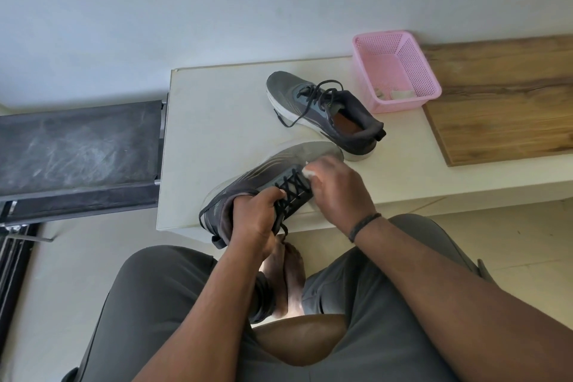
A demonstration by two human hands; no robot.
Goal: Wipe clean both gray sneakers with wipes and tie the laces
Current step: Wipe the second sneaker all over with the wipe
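The near sneaker (263,177) is lying tilted at the table's (217,108) front edge, centre of the frame. It looks light, with a soft mesh upper that would likely give under pressure, so the firmer heel collar seems the best hold. The left hand (257,220) is gripping it there, fingers curled over the collar. The right hand (338,192) is pinching a white wipe (310,171) against the upper near the laces (293,192), which are hanging untied. Above, the second sneaker (325,115) is sitting upright, also unlaced, just beside a pink basket (397,71).
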